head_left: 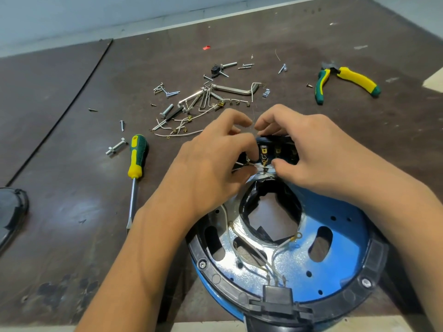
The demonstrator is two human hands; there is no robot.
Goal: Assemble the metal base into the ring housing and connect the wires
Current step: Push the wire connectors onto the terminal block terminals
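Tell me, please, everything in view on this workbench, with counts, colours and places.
ring housing: one, black rim, blue body, near edge
metal base: one, shiny silver, inside the ring housing
terminal block: one, black with brass tabs, housing's far rim
wires: several, white, across the metal base
screwdriver: one, green and yellow handle, left of the housing
pliers: one, green and yellow handles, far right
hex keys: several, silver, far centre
screws and bolts: many, silver, scattered far centre
loose leads: several, white, beside the hex keys
dark object: one, black, left edge
table: one, dark brown, under all
left hand: one, pinches a wire at the terminal block
right hand: one, grips the terminal block
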